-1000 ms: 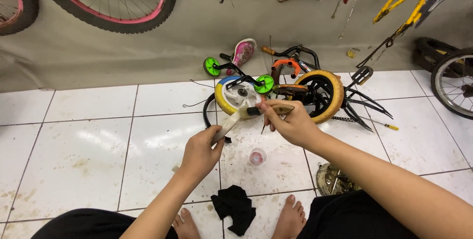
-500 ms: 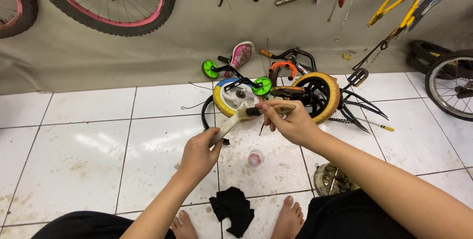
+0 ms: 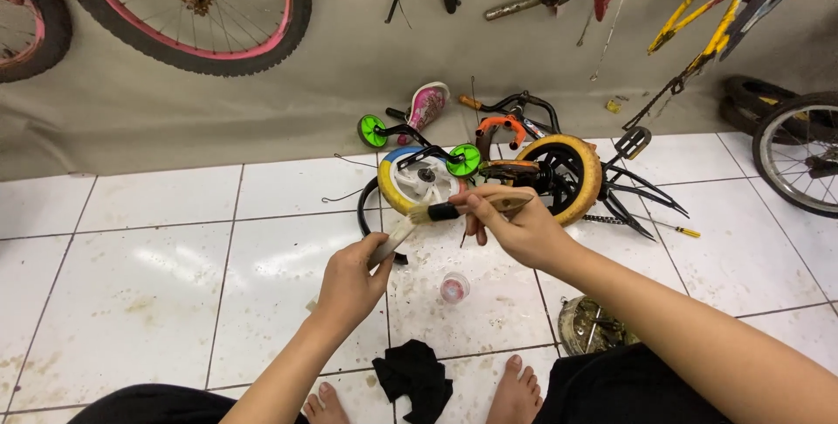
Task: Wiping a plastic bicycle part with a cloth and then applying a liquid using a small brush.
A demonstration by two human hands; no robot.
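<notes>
On the white tiled floor [image 3: 157,258], seen from above, with the person's bare feet at the bottom edge:

Right hand [image 3: 515,227]: fingers closed round the wooden handle of a paintbrush [image 3: 463,208], held level above the tiles, bristles pointing toward the left hand.

Left hand [image 3: 349,280]: closed on a pale, slim part [image 3: 390,241] that sticks up at a slant from the fist; what the part is, I cannot tell.

Brush and part: the bristles meet the upper end of the part, between the two hands.

Hands: apart, the left lower and nearer the body, the right higher and further out.

Small bike [image 3: 515,171]: lies on its side just beyond the hands, with a yellow wheel [image 3: 572,175], green training wheels [image 3: 463,160] and a pink saddle [image 3: 428,103].

Small jar [image 3: 454,287]: stands on the tiles below the right hand, close to it.

Black rag [image 3: 415,376]: crumpled between the feet.

Metal bowl [image 3: 589,328]: on the floor by the right forearm, partly hidden.

Wall: a grey sheet, large wheels [image 3: 201,5] and frame parts hung or leaning along it.
</notes>
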